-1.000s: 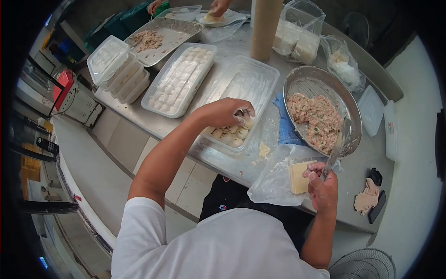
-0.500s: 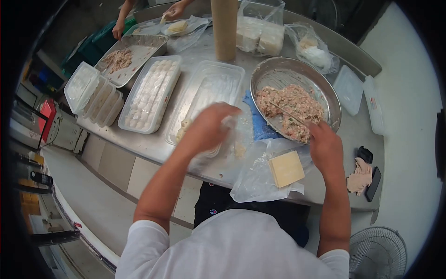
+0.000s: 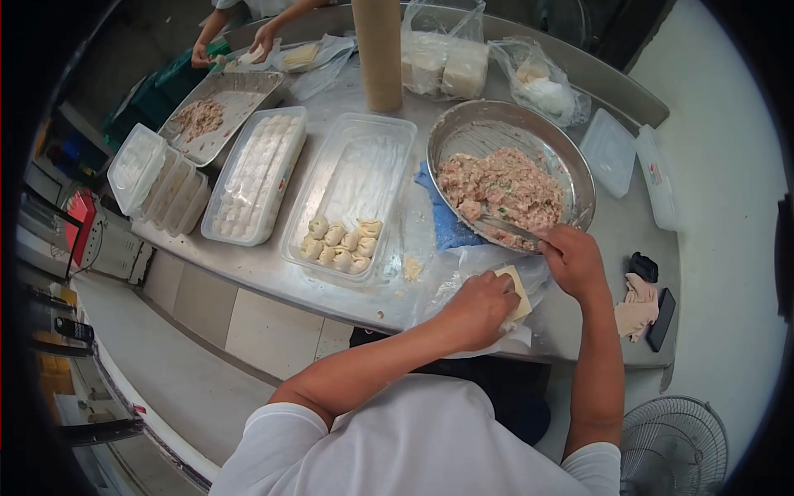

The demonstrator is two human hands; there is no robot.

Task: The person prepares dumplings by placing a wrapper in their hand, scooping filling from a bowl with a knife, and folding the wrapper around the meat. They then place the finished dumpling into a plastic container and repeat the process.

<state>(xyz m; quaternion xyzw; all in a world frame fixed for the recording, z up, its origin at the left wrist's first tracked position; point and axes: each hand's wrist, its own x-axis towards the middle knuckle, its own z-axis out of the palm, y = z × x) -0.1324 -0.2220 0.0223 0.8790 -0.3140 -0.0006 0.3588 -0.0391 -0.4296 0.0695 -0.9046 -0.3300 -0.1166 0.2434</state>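
Observation:
My right hand (image 3: pixel 571 260) is closed around the handle of a narrow flat spreader (image 3: pixel 506 226). Its blade rests in minced meat filling (image 3: pixel 504 186), flecked with green, in a round metal pan (image 3: pixel 581 157). Over a stack of square yellow dumpling wrappers (image 3: pixel 519 296), my left hand (image 3: pixel 484 310) has its fingers curled on the left side; the fingertips are partly hidden. The stack lies on a plastic sheet (image 3: pixel 442 289). Left of the pan, folded dumplings (image 3: pixel 341 246) sit at the near end of a clear plastic tray (image 3: pixel 364 157).
A box of pale round pieces (image 3: pixel 256 178) and stacked containers (image 3: pixel 149 178) stand left. Another person's hands (image 3: pixel 263 40) work by a rectangular metal pan (image 3: pixel 240 97). A brown post (image 3: pixel 376 58) rises behind the tray. A phone (image 3: pixel 663 321) and cloth (image 3: pixel 637 307) lie right.
My left hand has moved from above the clear tray, right and down onto the wrapper stack. The spreader's tip has shifted within the filling. The view has moved slightly.

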